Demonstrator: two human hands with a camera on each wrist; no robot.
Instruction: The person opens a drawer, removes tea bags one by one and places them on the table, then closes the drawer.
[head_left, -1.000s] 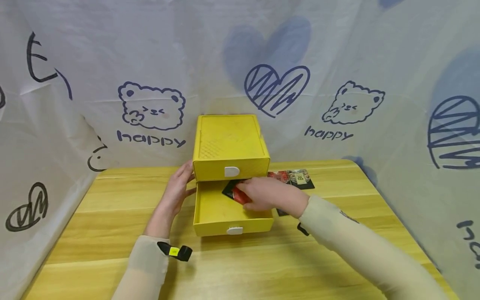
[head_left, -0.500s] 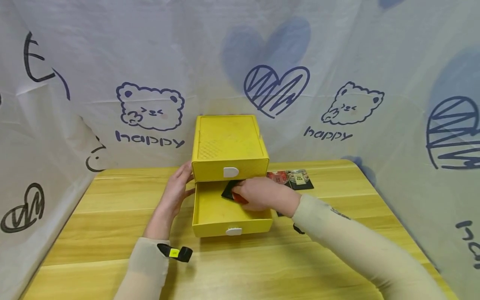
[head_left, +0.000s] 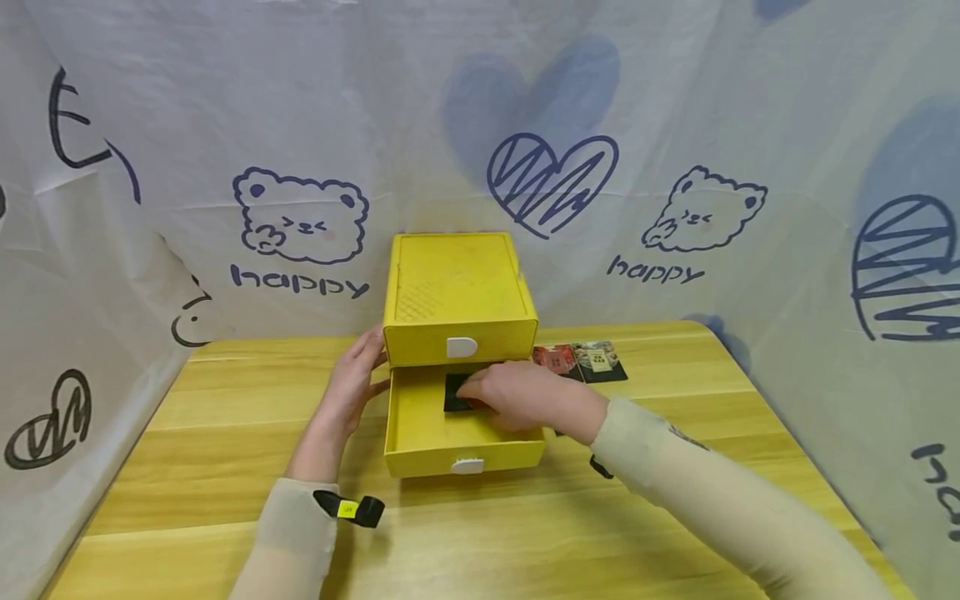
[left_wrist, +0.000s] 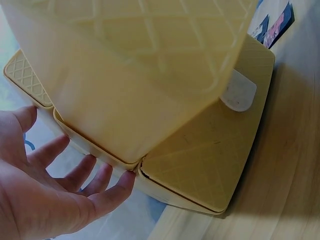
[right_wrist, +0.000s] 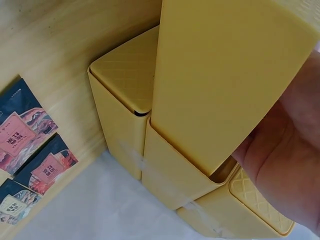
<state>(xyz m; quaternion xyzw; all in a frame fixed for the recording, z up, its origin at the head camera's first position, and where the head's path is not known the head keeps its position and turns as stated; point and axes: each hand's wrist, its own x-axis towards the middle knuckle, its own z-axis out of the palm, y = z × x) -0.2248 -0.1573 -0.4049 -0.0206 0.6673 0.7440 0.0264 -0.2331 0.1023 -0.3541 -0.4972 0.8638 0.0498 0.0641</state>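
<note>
Left of centre, a person's left hand (head_left: 354,375) touched the yellow, box-shaped cabinet (head_left: 461,275) with loosely spread fingers, its grip released. At centre, a flat black packet (head_left: 453,397) lay in the pulled-out yellow lower drawer (head_left: 420,423) beneath the right hand's (head_left: 521,395) fingertips; whether that grip pinched it could not be told.

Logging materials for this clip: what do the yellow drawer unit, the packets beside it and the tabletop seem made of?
Yellow drawer unit: probably molded plastic, satin finish; raised crosshatching and rounded edges suggest it.
Packets: perhaps laminated film or coated paper, finish unclear; thin, flat and printed.
Tabletop: wood or wood-look laminate, slightly glossy; streaked grain and a soft sheen.
</note>
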